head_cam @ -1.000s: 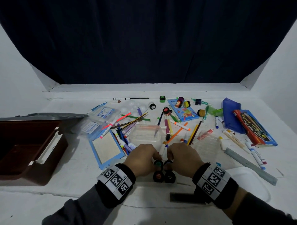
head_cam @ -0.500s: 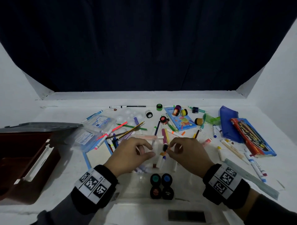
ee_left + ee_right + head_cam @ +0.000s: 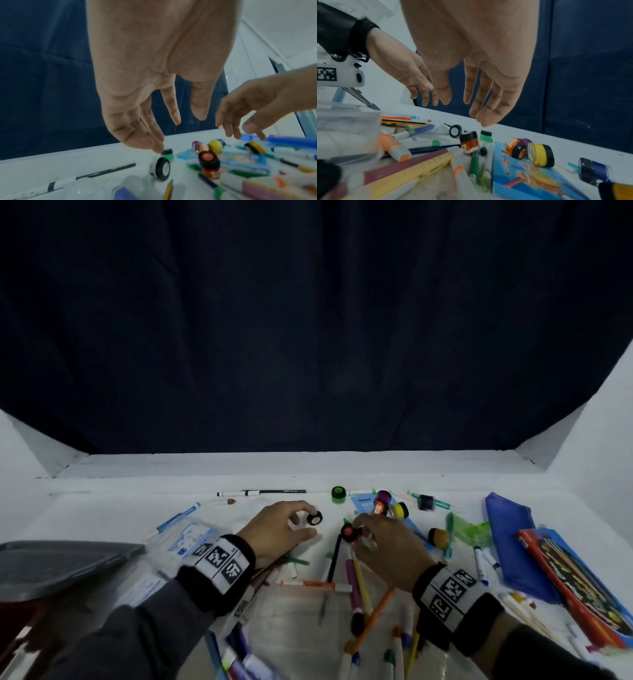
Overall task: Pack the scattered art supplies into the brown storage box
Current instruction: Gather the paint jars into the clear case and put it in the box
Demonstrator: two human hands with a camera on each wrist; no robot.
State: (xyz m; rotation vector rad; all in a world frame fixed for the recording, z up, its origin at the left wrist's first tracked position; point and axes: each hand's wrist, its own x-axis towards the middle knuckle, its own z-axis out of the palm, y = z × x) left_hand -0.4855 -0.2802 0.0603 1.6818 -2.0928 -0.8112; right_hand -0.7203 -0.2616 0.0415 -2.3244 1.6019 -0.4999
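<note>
My left hand hovers over a white paint pot with a black lid lying on its side; in the left wrist view its fingers hang straight above that pot, holding nothing. My right hand reaches over an upright orange paint pot with a black lid; the right wrist view shows that hand open above the pot. The brown storage box is at the lower left, mostly out of frame, under its grey lid.
Markers, pencils and pens litter the white table around both wrists. Green, yellow and dark blue pots lie further back. A blue pencil case and a red-and-blue box sit right. A dark curtain hangs behind.
Both hands left the group of pots near the table's front edge and reached forward to the pots further back. The head view tilted up, so the near pots are out of frame.
</note>
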